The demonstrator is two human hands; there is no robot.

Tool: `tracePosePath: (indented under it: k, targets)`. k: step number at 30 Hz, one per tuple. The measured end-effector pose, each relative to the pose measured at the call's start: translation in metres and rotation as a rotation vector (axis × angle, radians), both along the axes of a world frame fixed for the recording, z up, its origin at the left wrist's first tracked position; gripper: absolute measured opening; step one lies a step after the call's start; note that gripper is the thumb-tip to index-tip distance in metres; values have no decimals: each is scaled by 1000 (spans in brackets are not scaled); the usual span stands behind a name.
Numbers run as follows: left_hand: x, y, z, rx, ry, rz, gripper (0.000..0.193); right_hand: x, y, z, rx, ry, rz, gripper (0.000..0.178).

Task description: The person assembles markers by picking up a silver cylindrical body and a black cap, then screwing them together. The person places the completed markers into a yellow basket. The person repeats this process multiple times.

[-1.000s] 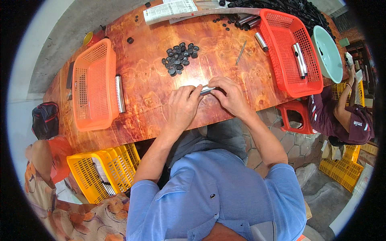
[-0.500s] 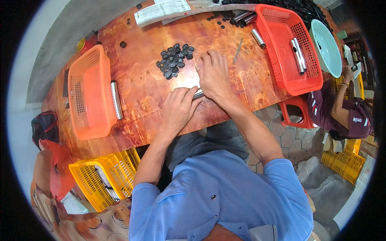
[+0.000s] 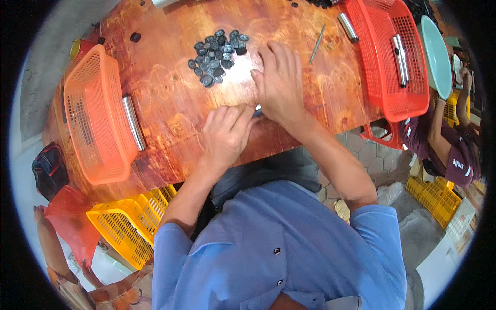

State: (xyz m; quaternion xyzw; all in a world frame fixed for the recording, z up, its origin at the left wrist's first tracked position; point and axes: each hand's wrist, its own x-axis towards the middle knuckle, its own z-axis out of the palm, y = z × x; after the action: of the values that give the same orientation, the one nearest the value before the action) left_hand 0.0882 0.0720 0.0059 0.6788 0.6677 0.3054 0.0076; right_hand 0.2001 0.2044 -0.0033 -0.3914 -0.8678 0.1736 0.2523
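Close to the table's near edge, a short shiny stretch of a silver tube shows between my hands; the rest of it is covered. My left hand is closed on its near-left end, fingers bent and thumb alongside. Over the other end lies my right hand, its curved fingers reaching forward, close together, with the thumb to the left. What is under its palm is hidden. Just beyond, left of my right fingers, is a loose pile of small black oval caps. A thin metal rod lies to the right of that hand.
An orange basket stands at left, with a silver tube beside it. At right, a red basket holds silver tubes, next to a pale green basin. Yellow crates stand below the table. A co-worker's arm shows at right.
The view has shifted, so the table and pile sit higher in the picture. My hands stay at the tube, with less of it showing; my right fingers look more stretched forward.
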Motion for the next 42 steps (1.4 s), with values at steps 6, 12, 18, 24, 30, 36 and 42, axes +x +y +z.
tracePosePath:
  k: [6,12,18,24,30,36,42]
  targets:
    - [3,2,9,41,21,33,37,-1,1,3,-24,-10,1,52]
    - [1,3,4,55,4,9,34,-3,2,-3,84,1,-31,54]
    - [1,2,7,-15,-18,-1,34,-3,3,-5,43,-15,-11,53]
    - [-10,12,14,-68,-130,-12,37,-1,7,-7,-60,375,-94,44]
    - [5,7,34,-314,-1690,9,38,8,9,-2,-333,719,-213,33]
    - [32,0,27,-143,-1468,58,33,0,8,-13,-296,686,-126,31]
    - [35,1,16,-41,-1616,246,29,5,8,-12,-391,679,-112,31]
